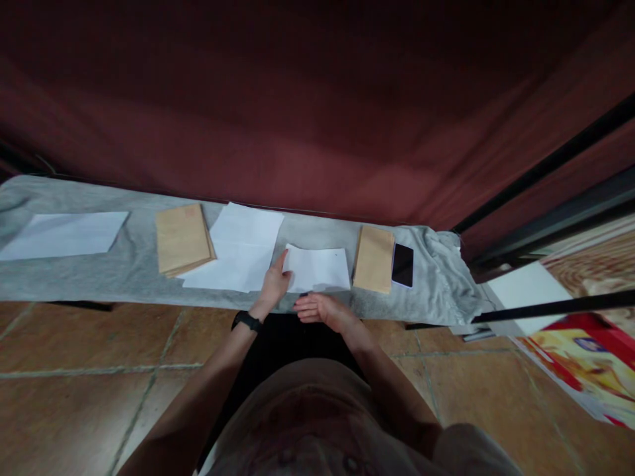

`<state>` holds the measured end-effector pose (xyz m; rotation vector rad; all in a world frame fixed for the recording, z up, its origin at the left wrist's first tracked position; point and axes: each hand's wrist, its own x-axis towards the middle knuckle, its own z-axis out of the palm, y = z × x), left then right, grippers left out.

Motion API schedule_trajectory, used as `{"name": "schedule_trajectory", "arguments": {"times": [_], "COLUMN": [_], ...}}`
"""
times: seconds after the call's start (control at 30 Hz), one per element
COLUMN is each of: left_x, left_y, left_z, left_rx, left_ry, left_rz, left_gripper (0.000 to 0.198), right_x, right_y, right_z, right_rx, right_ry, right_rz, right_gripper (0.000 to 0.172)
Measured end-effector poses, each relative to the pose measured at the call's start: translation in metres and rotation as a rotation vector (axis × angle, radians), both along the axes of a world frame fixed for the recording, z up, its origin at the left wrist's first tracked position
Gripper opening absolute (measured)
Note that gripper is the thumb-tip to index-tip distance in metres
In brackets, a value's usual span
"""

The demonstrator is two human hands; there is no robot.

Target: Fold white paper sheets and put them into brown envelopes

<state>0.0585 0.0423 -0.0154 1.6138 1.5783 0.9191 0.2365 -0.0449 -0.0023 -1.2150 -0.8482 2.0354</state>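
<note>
A folded white sheet of paper (320,268) lies on a long surface covered with a grey cloth (133,281). My left hand (274,282), with a black band on its wrist, rests on the sheet's left edge, fingers stretched along it. My right hand (320,309) lies at the sheet's near edge, fingers extended and pointing left, pressing on the paper. Neither hand lifts anything. To the left of the sheet lies a stack of larger white paper (241,248).
A pile of brown envelopes (182,239) sits left of the white stack, and a single white sheet (64,235) lies at the far left. Right of my hands are a brown envelope (374,259) and a dark phone (402,265). A dark red curtain (297,119) hangs behind.
</note>
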Motion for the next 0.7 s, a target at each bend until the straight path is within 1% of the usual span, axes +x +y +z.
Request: {"name": "schedule_trajectory", "arguments": {"times": [0.03,0.07,0.13,0.2,0.23,0.33,0.37,0.43,0.5,0.6,0.63,0.7], "left_x": [-0.002,-0.003,-0.001,0.004,0.008,0.019,0.024,0.034,0.045,0.058,0.061,0.064], "left_y": [0.003,0.006,0.008,0.006,0.003,-0.010,-0.015,-0.026,-0.035,-0.040,-0.040,-0.037], "left_z": [0.000,0.001,0.001,0.001,0.001,0.003,0.004,0.005,0.004,0.000,-0.002,-0.003], "left_rx": [0.022,0.043,0.081,0.104,0.112,0.170,0.205,0.277,0.299,0.230,0.202,0.164], "left_ry": [0.078,0.142,0.236,0.303,0.333,0.454,0.506,0.610,0.677,0.734,0.750,0.779], "left_rz": [-0.013,-0.019,-0.013,-0.004,0.000,0.024,0.035,0.026,-0.086,-0.305,-0.345,-0.369], "left_gripper": [0.072,0.070,0.067,0.064,0.062,0.055,0.053,0.053,0.054,0.054,0.054,0.055], "right_x": [0.001,0.003,0.007,0.015,0.019,0.027,0.028,0.028,0.027,0.026,0.027,0.028], "right_y": [-0.002,-0.001,0.007,0.020,0.026,0.036,0.037,0.036,0.034,0.034,0.034,0.037], "right_z": [0.001,0.002,0.003,0.002,0.000,-0.011,-0.015,-0.023,-0.028,-0.031,-0.031,-0.030], "right_rx": [0.077,0.179,0.405,0.515,0.633,0.857,0.893,0.928,0.935,0.925,0.920,0.903], "right_ry": [-0.049,-0.134,-0.379,-0.543,-0.714,-1.156,-1.266,-1.417,-1.498,-1.537,-1.538,-1.535], "right_rz": [0.018,-0.005,-0.138,-0.220,-0.216,-0.109,-0.065,-0.001,0.031,0.075,0.091,0.115], "right_gripper": [0.037,0.037,0.037,0.036,0.038,0.045,0.047,0.049,0.050,0.051,0.051,0.051]}}
